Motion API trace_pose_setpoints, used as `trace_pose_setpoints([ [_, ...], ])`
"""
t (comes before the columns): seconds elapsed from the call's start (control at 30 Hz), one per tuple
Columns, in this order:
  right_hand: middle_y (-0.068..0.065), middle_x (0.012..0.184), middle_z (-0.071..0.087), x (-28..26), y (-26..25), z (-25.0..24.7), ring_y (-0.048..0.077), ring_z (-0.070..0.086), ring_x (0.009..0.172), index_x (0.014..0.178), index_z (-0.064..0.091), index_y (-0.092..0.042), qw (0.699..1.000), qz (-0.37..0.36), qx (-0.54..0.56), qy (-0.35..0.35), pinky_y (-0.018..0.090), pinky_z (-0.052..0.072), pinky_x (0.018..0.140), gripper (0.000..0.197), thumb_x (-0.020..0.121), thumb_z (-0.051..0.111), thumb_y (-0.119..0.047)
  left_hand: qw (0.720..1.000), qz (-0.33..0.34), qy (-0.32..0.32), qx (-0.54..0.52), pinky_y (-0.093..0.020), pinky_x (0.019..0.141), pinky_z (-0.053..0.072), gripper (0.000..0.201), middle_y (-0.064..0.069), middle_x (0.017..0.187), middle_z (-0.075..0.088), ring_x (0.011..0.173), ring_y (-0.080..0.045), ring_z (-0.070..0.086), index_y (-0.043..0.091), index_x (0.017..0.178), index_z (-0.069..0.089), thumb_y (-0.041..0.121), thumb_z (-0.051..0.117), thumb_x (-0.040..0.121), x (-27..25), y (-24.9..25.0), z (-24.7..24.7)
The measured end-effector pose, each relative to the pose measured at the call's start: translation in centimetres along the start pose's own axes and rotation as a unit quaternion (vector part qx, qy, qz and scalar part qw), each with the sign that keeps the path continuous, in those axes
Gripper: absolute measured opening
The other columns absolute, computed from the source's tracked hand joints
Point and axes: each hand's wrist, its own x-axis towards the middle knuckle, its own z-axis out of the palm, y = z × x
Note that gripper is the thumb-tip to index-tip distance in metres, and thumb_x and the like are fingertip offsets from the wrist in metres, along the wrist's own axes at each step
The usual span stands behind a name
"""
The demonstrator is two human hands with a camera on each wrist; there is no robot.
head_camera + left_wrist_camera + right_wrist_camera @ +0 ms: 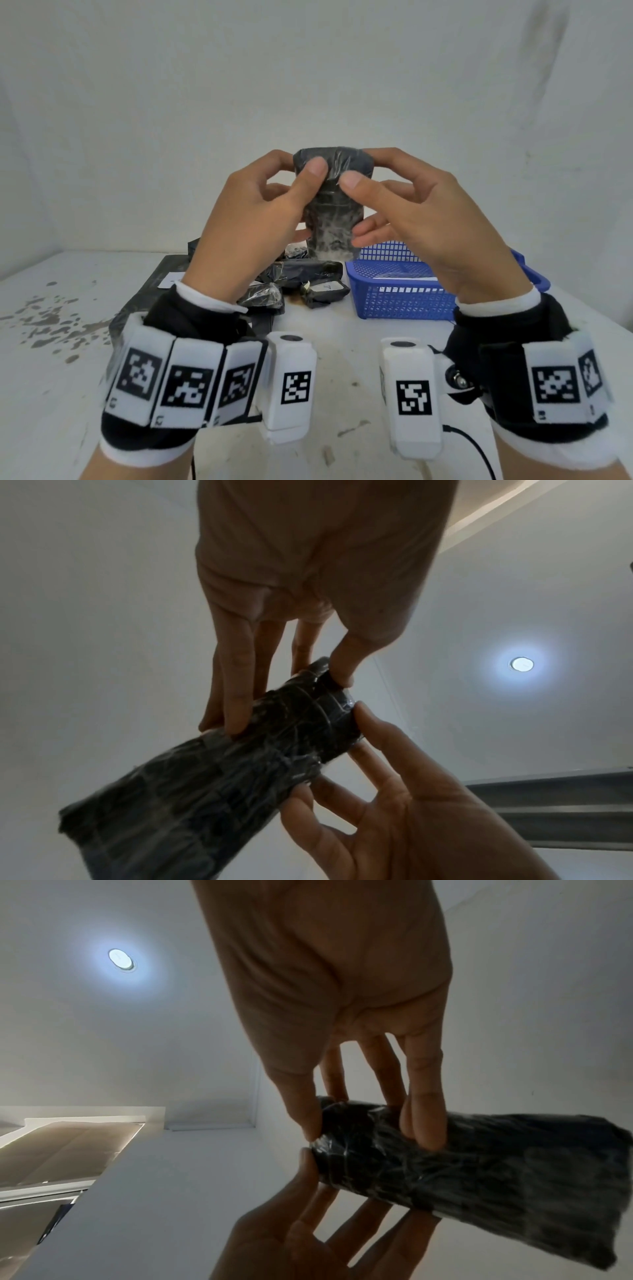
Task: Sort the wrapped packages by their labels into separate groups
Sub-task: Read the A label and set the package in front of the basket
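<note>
A black plastic-wrapped package [330, 219] is held upright in the air above the table by both my hands. My left hand [301, 178] pinches its upper left side between thumb and fingers. My right hand [361, 169] pinches the upper right side the same way. No label shows on the face turned toward me. The left wrist view shows the package [219, 772] under my left hand [287, 700]. In the right wrist view my right hand [369, 1133] grips the package [496, 1177] near its end.
Below the hands lies a pile of black wrapped packages [301, 270], one with a white label [325, 289]. A blue mesh basket [404, 298] stands to their right. A large flat black bag [150, 294] with a white label lies at the left on the stained white table [342, 349].
</note>
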Motion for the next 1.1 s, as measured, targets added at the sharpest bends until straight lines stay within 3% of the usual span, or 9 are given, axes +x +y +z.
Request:
trace_pose_setpoints([
  [0.33, 0.003, 0.097, 0.074, 0.06, 0.21, 0.53, 0.02, 0.069, 0.063, 0.106, 0.074, -0.034, 1.0, -0.02, -0.01, 0.002, 0.027, 0.059, 0.065, 0.027, 0.084, 0.066, -0.048, 0.999, 0.0, -0.018, -0.033, -0.036, 0.079, 0.06, 0.021, -0.01, 0.09, 0.068, 0.088, -0.021, 0.068, 0.012, 0.088, 0.058, 0.031, 0.054, 0.096, 0.2, -0.13, -0.02],
  [0.5, 0.006, 0.1, 0.076, 0.24, 0.13, -0.18, 0.024, 0.07, 0.076, 0.104, 0.078, -0.025, 0.999, -0.034, 0.024, 0.011, 0.035, 0.06, 0.079, 0.017, 0.091, 0.069, -0.031, 0.998, -0.03, -0.016, -0.046, -0.042, 0.085, 0.058, 0.047, -0.009, 0.106, 0.067, 0.1, -0.025, 0.068, 0.021, 0.094, 0.065, 0.056, 0.033, 0.098, 0.2, 0.24, -0.08],
  [0.6, 0.0, 0.099, 0.078, 0.26, 0.15, -0.11, 0.026, 0.072, 0.094, 0.094, 0.08, -0.024, 0.999, -0.029, 0.034, 0.025, 0.038, 0.06, 0.087, 0.02, 0.086, 0.069, -0.039, 0.996, -0.073, -0.04, -0.013, -0.045, 0.077, 0.06, 0.05, -0.014, 0.107, 0.067, 0.087, -0.027, 0.072, 0.026, 0.093, 0.065, 0.064, 0.032, 0.093, 0.04, 0.45, -0.13],
  [0.67, 0.005, 0.102, 0.077, 0.25, 0.39, 0.18, 0.04, 0.069, 0.099, 0.098, 0.08, -0.025, 0.999, -0.043, 0.024, 0.015, 0.051, 0.056, 0.094, 0.012, 0.089, 0.074, -0.028, 0.995, -0.077, -0.043, -0.042, -0.041, 0.072, 0.062, 0.031, -0.016, 0.099, 0.069, 0.075, -0.026, 0.072, 0.017, 0.098, 0.061, 0.046, 0.052, 0.094, -0.05, 0.43, 0.02],
  [0.73, 0.004, 0.111, 0.074, 0.27, 0.58, 0.28, 0.044, 0.067, 0.095, 0.112, 0.075, -0.029, 0.999, -0.045, 0.003, 0.003, 0.051, 0.056, 0.091, 0.027, 0.087, 0.075, -0.02, 0.995, -0.073, -0.018, -0.064, -0.037, 0.072, 0.062, 0.02, -0.017, 0.094, 0.069, 0.073, -0.022, 0.072, 0.01, 0.108, 0.056, 0.02, 0.062, 0.092, 0.08, 0.15, 0.04],
  [0.8, -0.006, 0.126, 0.065, 0.27, 0.65, 0.21, 0.012, 0.074, 0.086, 0.129, 0.063, -0.035, 0.999, -0.038, -0.004, 0.011, 0.024, 0.057, 0.081, 0.049, 0.086, 0.077, -0.016, 0.995, -0.074, 0.002, -0.073, -0.037, 0.075, 0.061, 0.034, -0.017, 0.102, 0.068, 0.078, -0.019, 0.073, 0.007, 0.122, 0.051, 0.011, 0.064, 0.091, 0.3, -0.15, -0.03],
  [0.87, -0.002, 0.133, 0.059, 0.33, 0.62, 0.21, -0.01, 0.068, 0.091, 0.139, 0.052, -0.041, 1.0, -0.019, -0.013, 0.018, 0.013, 0.052, 0.079, 0.063, 0.084, 0.078, -0.022, 0.996, -0.066, 0.004, -0.067, -0.037, 0.076, 0.061, 0.045, -0.014, 0.113, 0.065, 0.083, -0.02, 0.073, 0.009, 0.131, 0.049, 0.01, 0.065, 0.089, 0.39, -0.25, -0.16],
  [1.0, 0.003, 0.115, 0.073, 0.5, 0.93, 0.13, 0.014, 0.075, 0.093, 0.146, 0.045, -0.035, 1.0, 0.006, 0.023, -0.003, 0.034, 0.056, 0.093, 0.074, 0.084, 0.077, -0.01, 0.998, -0.047, 0.003, -0.03, -0.038, 0.077, 0.061, 0.05, -0.003, 0.114, 0.063, 0.086, -0.017, 0.072, 0.013, 0.135, 0.051, 0.017, 0.067, 0.088, 0.37, -0.29, -0.29],
  [1.1, 0.001, 0.118, 0.073, 0.51, 0.93, 0.1, 0.014, 0.074, 0.097, 0.149, 0.04, -0.033, 0.999, -0.001, 0.035, 0.001, 0.04, 0.054, 0.1, 0.082, 0.079, 0.08, -0.019, 0.999, -0.024, 0.008, 0.02, -0.047, 0.085, 0.058, 0.035, 0.004, 0.102, 0.067, 0.091, -0.018, 0.071, 0.021, 0.122, 0.065, 0.026, 0.071, 0.087, 0.33, -0.32, -0.41],
])
